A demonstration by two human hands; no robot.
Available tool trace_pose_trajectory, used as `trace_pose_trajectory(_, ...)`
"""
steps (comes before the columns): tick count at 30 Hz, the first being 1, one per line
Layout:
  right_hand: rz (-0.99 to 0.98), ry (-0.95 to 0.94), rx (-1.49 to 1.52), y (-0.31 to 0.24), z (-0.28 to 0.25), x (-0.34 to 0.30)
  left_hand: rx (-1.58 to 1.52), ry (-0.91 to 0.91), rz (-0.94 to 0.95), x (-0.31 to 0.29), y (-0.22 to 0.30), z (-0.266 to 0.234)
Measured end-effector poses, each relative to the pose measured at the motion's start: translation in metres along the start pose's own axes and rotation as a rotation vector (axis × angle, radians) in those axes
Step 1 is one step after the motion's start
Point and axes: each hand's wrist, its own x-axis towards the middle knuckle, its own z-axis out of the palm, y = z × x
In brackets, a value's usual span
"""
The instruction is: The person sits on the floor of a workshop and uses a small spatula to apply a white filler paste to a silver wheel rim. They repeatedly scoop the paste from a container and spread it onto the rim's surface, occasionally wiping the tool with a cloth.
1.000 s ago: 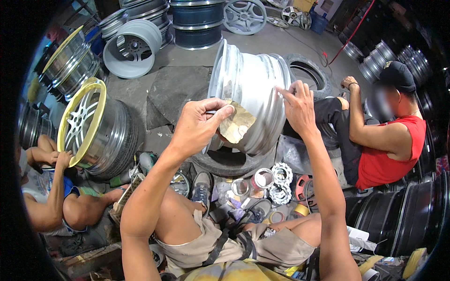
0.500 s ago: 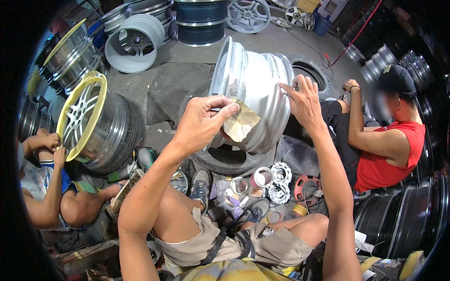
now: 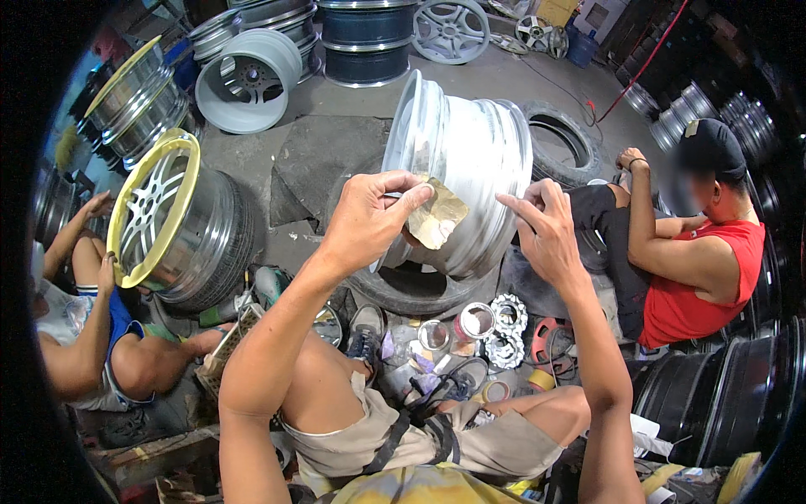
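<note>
A pale grey car wheel rim (image 3: pixel 474 155) stands on edge in front of me, resting on a tyre (image 3: pixel 428 304) laid flat. Pinched between thumb and fingers of my left hand (image 3: pixel 374 220) is a small gold-coloured sheet (image 3: pixel 445 210) with a white smear of paste on its lower part. The sheet hangs in front of the rim's left side. My right hand (image 3: pixel 547 231) is at the rim's right edge, index finger stretched toward the surface and the other fingers loosely bent. Nothing shows in it; whether the fingertip touches the rim I cannot tell.
Open cans (image 3: pixel 476 321), silvery ring-shaped parts (image 3: pixel 509 312), tape rolls (image 3: pixel 541 380) and a red tool (image 3: pixel 547 343) lie near my feet. A person in red (image 3: pixel 705 277) sits at right; another works at left beside a yellow-taped rim (image 3: pixel 189 181). Stacked rims (image 3: pixel 367 42) stand behind.
My right hand has drawn slightly down, its fingers bending more. The left hand still holds the sheet. The person at left has lifted one hand off the yellow-taped rim.
</note>
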Motion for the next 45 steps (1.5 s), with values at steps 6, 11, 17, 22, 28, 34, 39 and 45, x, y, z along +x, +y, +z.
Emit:
trace_pose_trajectory(6,-0.103,0.088,0.238,-0.054,-0.025,0.001,0.077,0.016,-0.032,-0.001,0.006,0.002)
trace_pose_trajectory(11,-0.15,0.01,0.194,-0.067,-0.021,-0.004,0.079,-0.025,-0.021,-0.002,0.004,0.006)
trace_pose_trajectory(17,-0.075,-0.04,0.248,-0.069,-0.01,-0.025,0.123,0.033,-0.012,-0.004,-0.004,0.004)
trace_pose_trajectory(22,0.119,0.009,0.322,-0.033,-0.002,-0.027,0.086,0.053,-0.003,-0.002,0.005,-0.007)
trace_pose_trajectory(28,0.221,0.067,0.226,0.023,0.011,-0.006,0.15,0.05,-0.01,-0.001,0.0,-0.009)
trace_pose_trajectory(34,0.185,0.044,0.139,0.029,0.025,0.004,0.137,0.067,-0.003,-0.003,0.004,-0.012)
trace_pose_trajectory(39,0.189,0.103,0.124,0.048,0.036,0.013,0.117,0.055,-0.02,-0.005,0.008,-0.012)
trace_pose_trajectory(45,0.176,0.078,0.096,0.062,0.037,0.028,0.109,0.035,-0.004,-0.003,0.01,-0.009)
